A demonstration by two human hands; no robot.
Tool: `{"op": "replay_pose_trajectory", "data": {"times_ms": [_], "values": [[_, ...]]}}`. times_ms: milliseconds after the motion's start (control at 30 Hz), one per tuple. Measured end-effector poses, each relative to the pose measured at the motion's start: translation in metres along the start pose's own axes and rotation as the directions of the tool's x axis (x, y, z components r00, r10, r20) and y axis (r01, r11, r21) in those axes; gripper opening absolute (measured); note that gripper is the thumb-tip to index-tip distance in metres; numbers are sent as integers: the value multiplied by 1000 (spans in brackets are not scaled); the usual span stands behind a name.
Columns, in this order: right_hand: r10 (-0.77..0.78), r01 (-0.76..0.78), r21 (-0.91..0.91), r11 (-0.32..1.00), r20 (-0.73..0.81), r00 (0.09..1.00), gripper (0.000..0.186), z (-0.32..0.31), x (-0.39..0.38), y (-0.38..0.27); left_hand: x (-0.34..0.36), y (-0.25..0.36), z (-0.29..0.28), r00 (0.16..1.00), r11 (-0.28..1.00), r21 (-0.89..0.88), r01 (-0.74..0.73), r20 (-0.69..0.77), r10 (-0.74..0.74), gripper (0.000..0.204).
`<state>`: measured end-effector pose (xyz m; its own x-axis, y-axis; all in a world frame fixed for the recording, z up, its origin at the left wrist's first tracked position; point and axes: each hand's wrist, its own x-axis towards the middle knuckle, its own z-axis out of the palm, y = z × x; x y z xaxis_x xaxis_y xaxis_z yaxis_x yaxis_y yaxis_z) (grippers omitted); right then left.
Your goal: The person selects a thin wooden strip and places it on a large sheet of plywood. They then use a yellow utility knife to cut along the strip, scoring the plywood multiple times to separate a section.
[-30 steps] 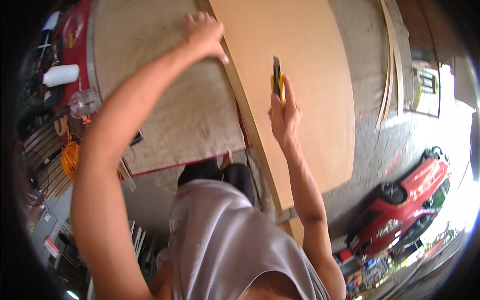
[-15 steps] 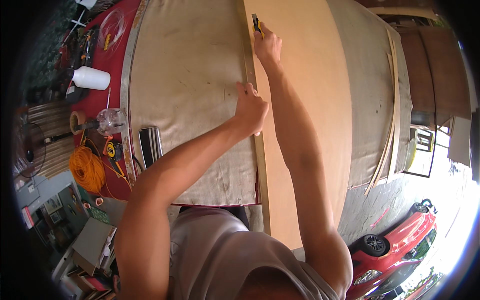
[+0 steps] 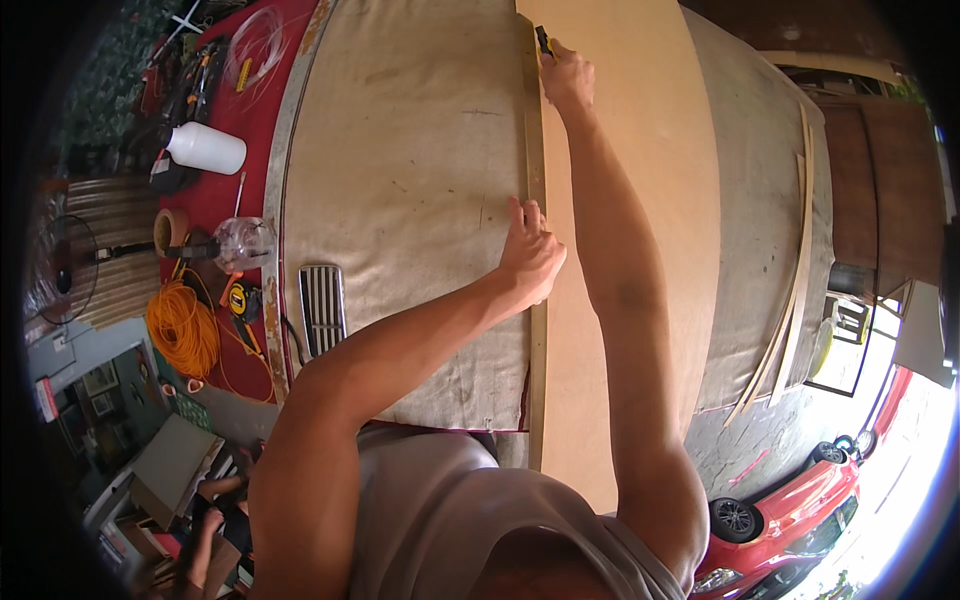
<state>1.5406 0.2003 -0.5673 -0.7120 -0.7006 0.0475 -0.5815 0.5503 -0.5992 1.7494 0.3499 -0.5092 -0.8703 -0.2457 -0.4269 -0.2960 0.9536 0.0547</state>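
Observation:
A pale wooden sheet [image 3: 650,130] runs lengthwise over a cloth-covered table [image 3: 410,130]. Along its left side lies a long, narrow straight strip [image 3: 537,370]. My left hand [image 3: 535,258] is closed over this strip about midway, its fingers bent at the left side and its thumb mostly hidden. Farther off, my right hand [image 3: 568,78] grips a yellow and black utility knife [image 3: 543,40]. The knife is just right of the strip's far end, over the sheet; whether its blade touches the wood I cannot tell. My right forearm stretches above the sheet.
Left of the sheet lies a flat, silver-rimmed slab with striped reflections [image 3: 322,310]. A red surface beyond carries a white bottle [image 3: 207,148], orange cord [image 3: 182,328] and a tape measure [image 3: 243,298]. Thin wood strips [image 3: 800,270] lie at right. A red car [image 3: 790,530] stands beyond.
The whole view has shifted, moving the table rightward in the picture. My left hand sits slightly nearer to me along the strip. Another person's arms now show at the lower left.

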Motion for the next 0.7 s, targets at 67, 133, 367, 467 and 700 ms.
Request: {"op": "replay_pose_trajectory", "data": {"times_ms": [67,133,367,467,700], "values": [[-3,3,9,1000,10,1000,41,0,0,-1,-3,0,0,1000,1000,1,-6,-8,6,58],[4,-4,42,999,1,1000,40,0,-2,0,-3,-2,-1,1000,1000,21,-22,3,22,54],[-76,77,-10,997,24,997,40,-9,-25,7,-4,-5,-5,999,999,34,-38,21,38,48],[-103,104,-15,994,25,994,40,-13,-42,12,-7,-6,-6,999,998,39,-42,-14,43,47],[-92,91,27,995,20,996,39,-25,-97,19,-10,-6,-12,999,998,40,-37,34,36,52]]}}
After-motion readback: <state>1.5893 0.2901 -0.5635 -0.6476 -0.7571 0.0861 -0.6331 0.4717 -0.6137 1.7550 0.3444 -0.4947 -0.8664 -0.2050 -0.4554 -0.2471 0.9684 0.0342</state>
